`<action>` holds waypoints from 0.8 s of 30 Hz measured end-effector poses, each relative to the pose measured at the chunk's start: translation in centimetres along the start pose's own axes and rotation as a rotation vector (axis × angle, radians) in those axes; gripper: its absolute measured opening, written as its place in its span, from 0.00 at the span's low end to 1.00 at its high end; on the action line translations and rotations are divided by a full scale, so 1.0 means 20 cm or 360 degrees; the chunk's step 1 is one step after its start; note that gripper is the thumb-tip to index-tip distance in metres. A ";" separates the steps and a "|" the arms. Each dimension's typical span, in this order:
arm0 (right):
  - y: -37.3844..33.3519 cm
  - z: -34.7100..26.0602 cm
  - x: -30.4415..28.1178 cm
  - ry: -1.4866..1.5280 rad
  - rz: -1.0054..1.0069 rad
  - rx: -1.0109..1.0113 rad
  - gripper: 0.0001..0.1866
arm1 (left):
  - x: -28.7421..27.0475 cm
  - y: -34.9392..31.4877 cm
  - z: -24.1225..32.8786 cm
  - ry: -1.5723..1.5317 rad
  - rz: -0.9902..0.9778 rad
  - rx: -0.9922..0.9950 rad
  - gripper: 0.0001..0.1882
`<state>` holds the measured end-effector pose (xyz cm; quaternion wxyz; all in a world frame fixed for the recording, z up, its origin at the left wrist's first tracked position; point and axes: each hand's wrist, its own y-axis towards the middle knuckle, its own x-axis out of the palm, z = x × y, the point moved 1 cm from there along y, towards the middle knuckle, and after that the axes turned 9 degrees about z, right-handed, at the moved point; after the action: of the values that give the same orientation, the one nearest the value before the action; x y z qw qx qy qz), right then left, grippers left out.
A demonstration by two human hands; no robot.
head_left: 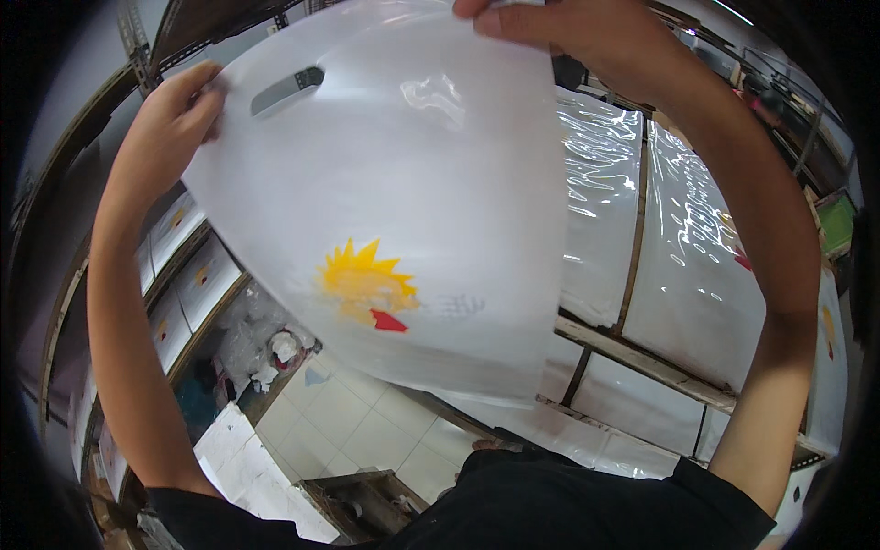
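A large white plastic bag (pixel 440 202) hangs spread out in front of me, with an oval cut-out handle near its top. Low on its face is a spiky yellow print with a small red patch. My left hand (pixel 179 115) pinches its upper left edge, beside the cut-out. At the top right, my right hand (pixel 559 32) grips the other upper edge between thumb and fingers. The bag's very top runs out of the picture.
To the right, stacks of shiny white plastic bags (pixel 600 211) lie on a wooden-edged rack. More printed bags (pixel 203 280) fill shelves at the left. Crumpled clear plastic (pixel 252 339), a white sheet (pixel 247 467) and a wooden box (pixel 367 504) are below, by the tiled floor (pixel 367 422).
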<state>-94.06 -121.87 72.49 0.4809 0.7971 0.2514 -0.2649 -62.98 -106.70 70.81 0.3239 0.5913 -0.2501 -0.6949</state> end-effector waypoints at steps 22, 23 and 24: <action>-0.07 2.39 -0.31 -0.1514 -0.0351 -0.0369 0.07 | 0.75 -0.80 0.43 -0.0436 0.0112 0.0244 0.28; -0.09 2.43 -0.34 -0.1660 -0.0391 -0.0487 0.08 | 0.78 -0.81 0.45 -0.0431 0.0077 0.0246 0.29; -0.10 2.47 -0.37 -0.1734 -0.0385 -0.0483 0.08 | 0.81 -0.81 0.47 -0.0434 0.0044 0.0246 0.30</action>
<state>-109.86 -166.59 56.50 0.6161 0.4334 0.0920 -0.6512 -76.17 -108.26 49.91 0.2499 0.5111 -0.3527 -0.7429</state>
